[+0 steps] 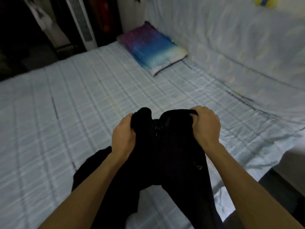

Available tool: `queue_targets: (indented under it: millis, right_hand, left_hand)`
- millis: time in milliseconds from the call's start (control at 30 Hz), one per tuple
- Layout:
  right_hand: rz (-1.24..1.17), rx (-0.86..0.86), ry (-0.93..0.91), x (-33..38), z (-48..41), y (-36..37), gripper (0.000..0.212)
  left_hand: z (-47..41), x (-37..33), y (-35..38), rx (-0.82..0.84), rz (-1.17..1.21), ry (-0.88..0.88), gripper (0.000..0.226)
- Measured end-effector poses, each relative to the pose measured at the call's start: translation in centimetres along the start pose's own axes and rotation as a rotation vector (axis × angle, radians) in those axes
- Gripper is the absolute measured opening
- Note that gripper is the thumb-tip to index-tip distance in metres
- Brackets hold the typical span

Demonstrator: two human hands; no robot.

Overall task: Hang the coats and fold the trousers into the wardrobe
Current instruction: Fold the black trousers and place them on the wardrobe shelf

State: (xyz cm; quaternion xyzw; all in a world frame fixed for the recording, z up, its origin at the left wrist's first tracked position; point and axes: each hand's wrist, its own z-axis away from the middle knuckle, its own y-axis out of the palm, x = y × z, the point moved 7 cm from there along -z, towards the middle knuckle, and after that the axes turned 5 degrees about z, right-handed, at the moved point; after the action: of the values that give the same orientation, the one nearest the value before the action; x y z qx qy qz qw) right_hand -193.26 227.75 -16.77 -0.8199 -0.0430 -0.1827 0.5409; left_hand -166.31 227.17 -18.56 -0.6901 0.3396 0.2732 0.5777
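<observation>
Pale-blue checked bedsheet (82,104) beneath black trousers (173,154), colourful pillow (153,47) at far corner.

I see bed (69,116), pale checked sheet (115,83) over it. At 12 o'clock, purple-blue pillow (153,47). At 6 o'clock, black trousers (173,154), legs trailing on sheet.
</observation>
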Motion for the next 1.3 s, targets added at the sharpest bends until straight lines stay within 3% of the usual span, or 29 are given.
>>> queue_targets:
  millis: [300, 567, 767, 900, 1000, 1100, 1300]
  right_hand:
    - [-0.060, -0.328, -0.105, 9.5, -1.1, -18.1, 0.025]
    - [-0.126, -0.551, -0.240, 18.1, -1.3, -29.5, 0.025]
    - [-0.324, -0.804, -0.338, 21.9, 0.1, -36.6, 0.022]
    - [-0.578, -0.916, -0.327, 23.8, 0.6, -40.6, 0.019]
    - [-0.738, -0.914, -0.395, 26.2, 0.2, -43.1, 0.016]
    - [-0.845, -0.863, -0.487, 29.7, 0.4, -44.7, 0.013]
    - [-1.067, -0.421, -0.612, 36.6, 0.0, -42.8, 0.008]
  left_hand:
    - [1.1, -10.5, -16.6, -0.312, 0.035, 0.237, 0.031]
    - [2.1, -17.5, -29.0, -0.563, 0.102, 0.371, 0.036]
    - [4.2, -22.1, -36.3, -0.666, 0.214, 0.552, 0.033]
    - [6.1, -25.6, -40.6, -0.767, 0.310, 0.730, 0.025]
    - [6.6, -28.0, -43.0, -0.820, 0.405, 0.781, 0.022]
    - [6.0, -30.2, -43.6, -0.773, 0.518, 0.775, 0.021]
    - [3.1, -34.3, -41.0, -0.447, 0.632, 0.766, 0.018]
